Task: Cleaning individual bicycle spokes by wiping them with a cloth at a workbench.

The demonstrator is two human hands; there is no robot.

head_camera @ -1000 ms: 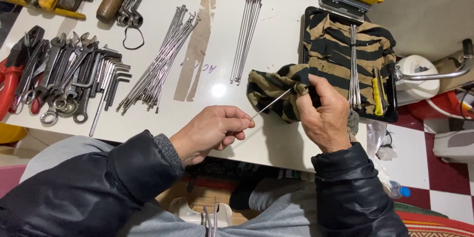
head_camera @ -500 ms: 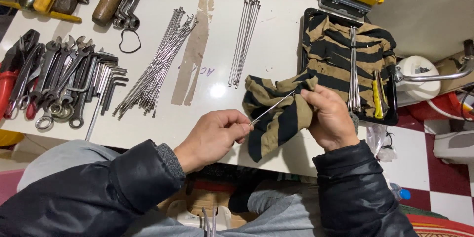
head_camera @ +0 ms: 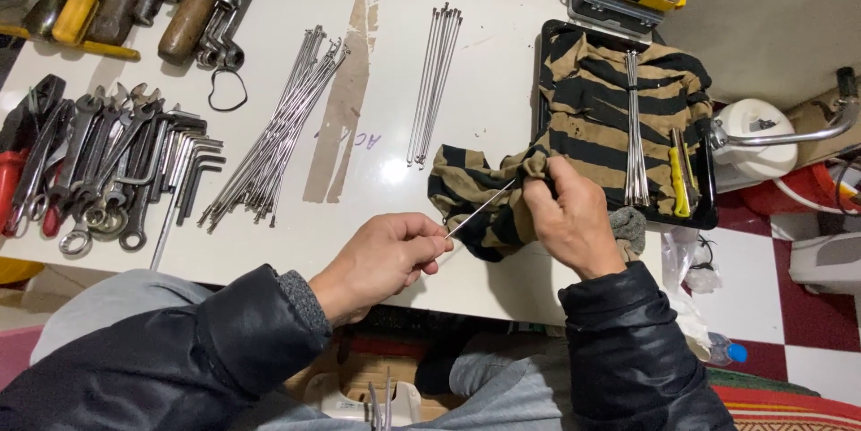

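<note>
Here, left hand (head_camera: 381, 256) grip pinching thin spoke (head_camera: 480, 208), right hand (head_camera: 567, 216) clasping striped cloth (head_camera: 475, 193)

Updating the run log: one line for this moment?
left hand: pinches spoke | right hand: grips striped cloth around spoke | on white table

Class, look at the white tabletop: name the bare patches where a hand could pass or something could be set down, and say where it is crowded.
Bare patches: between the large spoke pile and the small spoke bundle, apart from a brown strip; between that bundle and the black tray; the near edge left of the left hand. Crowded: the wrenches at left and the striped cloth.
</note>
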